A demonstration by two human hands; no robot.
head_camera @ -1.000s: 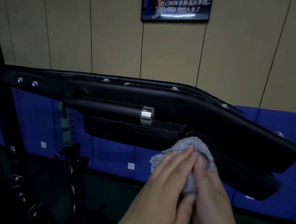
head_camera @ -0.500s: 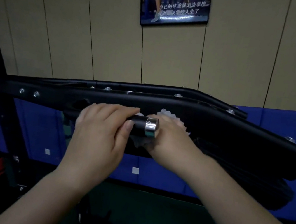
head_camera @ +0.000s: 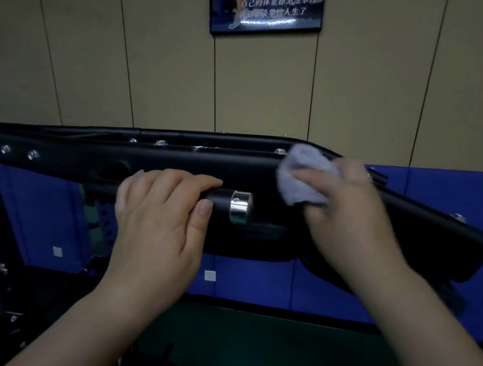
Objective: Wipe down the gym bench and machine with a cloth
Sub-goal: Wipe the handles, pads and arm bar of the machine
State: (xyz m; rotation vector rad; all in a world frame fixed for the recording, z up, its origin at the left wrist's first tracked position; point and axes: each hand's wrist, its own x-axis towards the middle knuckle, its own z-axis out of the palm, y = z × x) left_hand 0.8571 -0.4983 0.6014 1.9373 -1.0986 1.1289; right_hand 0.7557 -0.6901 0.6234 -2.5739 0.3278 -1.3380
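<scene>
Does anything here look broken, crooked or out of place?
Nothing stands out. The left hand grips the handle with its chrome end; the right hand presses the cloth on the black frame. The poster hangs a little askew, perhaps only lens distortion.

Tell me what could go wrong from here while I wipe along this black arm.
1. The cloth is bunched small under the right hand, so it may skip the bolts and the seam along the machine arm.
2. The left hand grips the black handle by its chrome collar; that covered stretch could go unwiped.
3. Blur on the right hand suggests fast strokes, which might snag on bolts.
</scene>
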